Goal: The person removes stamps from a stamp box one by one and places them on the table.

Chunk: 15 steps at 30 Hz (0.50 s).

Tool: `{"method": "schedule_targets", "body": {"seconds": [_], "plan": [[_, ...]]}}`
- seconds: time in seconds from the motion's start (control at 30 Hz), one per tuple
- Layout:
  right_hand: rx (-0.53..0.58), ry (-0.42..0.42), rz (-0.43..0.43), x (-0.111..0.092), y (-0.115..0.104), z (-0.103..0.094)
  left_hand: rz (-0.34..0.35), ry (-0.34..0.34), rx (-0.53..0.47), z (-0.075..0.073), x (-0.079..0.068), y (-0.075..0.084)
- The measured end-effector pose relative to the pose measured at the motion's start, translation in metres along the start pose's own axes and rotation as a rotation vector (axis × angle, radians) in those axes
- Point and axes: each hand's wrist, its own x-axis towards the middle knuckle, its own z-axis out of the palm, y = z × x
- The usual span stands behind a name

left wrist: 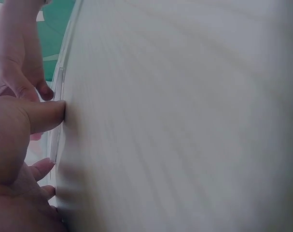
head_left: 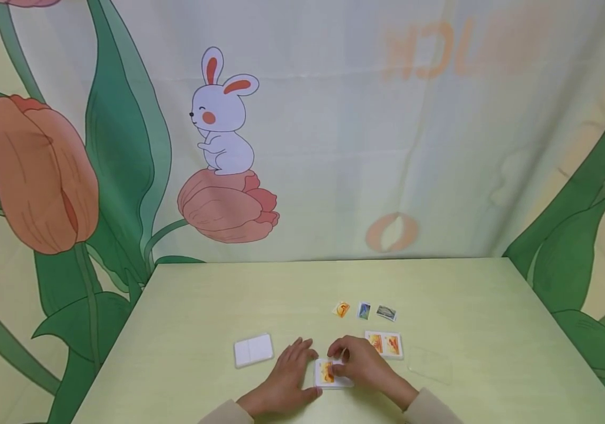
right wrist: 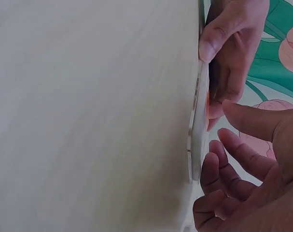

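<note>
the block [head_left: 341, 383] lies between the hands, the left hand [head_left: 291, 377] relaxed along its edge, the right hand [head_left: 361, 360] loosely curled, nothing visibly pinched. aligning its picture [head_left: 326, 372] seems underway; next calls for light, square pressure.

I have both wrists [head_left: 249, 405] angled inward: the left hand [head_left: 293, 377] lies low, thumb spread from its forward-pointing fingers; the right hand [head_left: 359, 364] arches beside it, thumb and bent index apart.
</note>
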Motion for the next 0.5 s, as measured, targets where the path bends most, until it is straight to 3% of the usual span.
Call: {"method": "schedule_targets", "body": {"seconds": [0.5], "plan": [[-0.032, -0.010, -0.030, 0.0029, 0.0031, 0.0065, 0.015, 0.001, -0.007, -0.0021, -0.0002, 0.0018]]}}
